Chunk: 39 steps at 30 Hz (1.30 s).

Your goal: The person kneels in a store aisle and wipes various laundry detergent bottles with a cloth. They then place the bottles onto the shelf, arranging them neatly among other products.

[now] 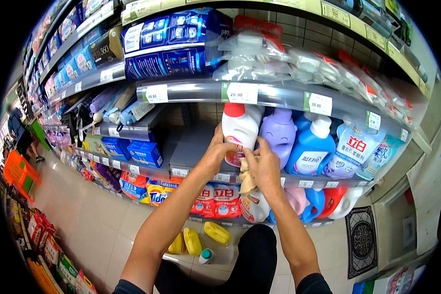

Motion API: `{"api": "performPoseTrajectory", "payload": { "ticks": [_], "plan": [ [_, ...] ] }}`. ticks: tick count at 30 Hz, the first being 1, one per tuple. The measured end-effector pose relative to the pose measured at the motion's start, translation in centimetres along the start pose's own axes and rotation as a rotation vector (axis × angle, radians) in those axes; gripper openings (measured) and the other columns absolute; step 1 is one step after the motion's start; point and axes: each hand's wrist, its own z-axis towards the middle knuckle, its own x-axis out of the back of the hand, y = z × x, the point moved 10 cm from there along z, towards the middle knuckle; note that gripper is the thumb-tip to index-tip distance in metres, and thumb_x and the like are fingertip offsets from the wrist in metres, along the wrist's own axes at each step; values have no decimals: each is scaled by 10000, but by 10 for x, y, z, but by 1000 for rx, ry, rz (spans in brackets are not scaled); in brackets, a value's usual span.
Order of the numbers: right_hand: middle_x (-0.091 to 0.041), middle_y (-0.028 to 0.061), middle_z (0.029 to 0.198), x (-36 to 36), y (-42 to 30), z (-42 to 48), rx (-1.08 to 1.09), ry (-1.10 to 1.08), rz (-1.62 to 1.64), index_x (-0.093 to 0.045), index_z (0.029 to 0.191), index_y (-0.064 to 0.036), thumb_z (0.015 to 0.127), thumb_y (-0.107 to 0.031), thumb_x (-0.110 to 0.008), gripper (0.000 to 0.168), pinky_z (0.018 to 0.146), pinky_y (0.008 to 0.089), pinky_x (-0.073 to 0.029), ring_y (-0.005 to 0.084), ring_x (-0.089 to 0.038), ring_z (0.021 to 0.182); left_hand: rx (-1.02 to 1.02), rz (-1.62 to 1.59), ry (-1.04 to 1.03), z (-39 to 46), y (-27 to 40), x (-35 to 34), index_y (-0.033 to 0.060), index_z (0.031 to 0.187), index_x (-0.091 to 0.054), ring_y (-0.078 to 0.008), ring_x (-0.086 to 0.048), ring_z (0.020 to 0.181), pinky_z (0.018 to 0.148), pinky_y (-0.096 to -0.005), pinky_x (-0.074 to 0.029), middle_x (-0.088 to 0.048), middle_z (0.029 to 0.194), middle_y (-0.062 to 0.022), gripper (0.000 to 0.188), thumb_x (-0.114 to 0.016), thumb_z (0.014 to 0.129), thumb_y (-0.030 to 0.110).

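A white detergent bottle (239, 126) with a red cap stands upright at the front of the middle shelf. My left hand (218, 153) grips it from the left side, the thumb lying across its label. At its lower right, my right hand (264, 163) holds a crumpled beige cloth (247, 180) close against the bottle. Part of the label is hidden behind my fingers. A purple bottle with a smiling face (278, 134) stands just right of my right hand, and beyond it is a blue detergent bottle (312, 150).
Above hangs a shelf edge with price tags (242, 93). Detergent pouches (356, 150) stand at the right. Bagged washing powder (226, 201) fills the bottom shelf. Yellow jugs (193, 241) and a teal-capped bottle (206, 256) are on the floor by my knees. A person (18, 125) stands far left, near an orange chair (20, 172).
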Motion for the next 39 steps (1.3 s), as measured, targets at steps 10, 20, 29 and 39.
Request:
{"api": "performPoseTrajectory", "payload": {
  "ticks": [10, 20, 29, 39],
  "plan": [
    [-759, 196, 883, -17, 20, -30, -35, -47, -47, -566, 1430, -37, 944, -231, -741, 552, 735, 453, -577, 338, -746, 777, 50, -127, 40, 12, -20, 6, 47, 1346, -570, -232, -704, 1029, 976, -380, -557, -712, 1125, -110, 559, -646, 796, -15],
    [-667, 89, 787, -77, 48, -127, -131, -408, 143, -626, 1329, 42, 986, -83, -684, 369, 683, 289, -520, 125, -619, 730, -26, -265, -23, 6, -13, -24, 103, 1639, -307, -259, -573, 1327, 1058, -349, -506, -555, 1502, -148, 895, -663, 822, 17],
    [-754, 186, 1010, -163, 84, -242, -146, -728, 165, -687, 1230, 42, 962, -164, -724, 340, 809, 351, -545, 215, -710, 894, -113, 164, 101, 49, -50, 24, 65, 1651, -267, -308, -496, 1426, 1140, -353, -439, -469, 1589, -190, 948, -685, 800, 68],
    [-750, 260, 982, -178, 94, -294, -275, -908, -87, -723, 1181, 15, 893, -267, -764, 405, 814, 462, -571, 407, -740, 913, -145, 208, 176, -159, -19, 132, 7, 1524, -484, -235, -491, 1433, 1146, -366, -404, -553, 1527, -161, 656, -523, 882, 131]
  ]
}}
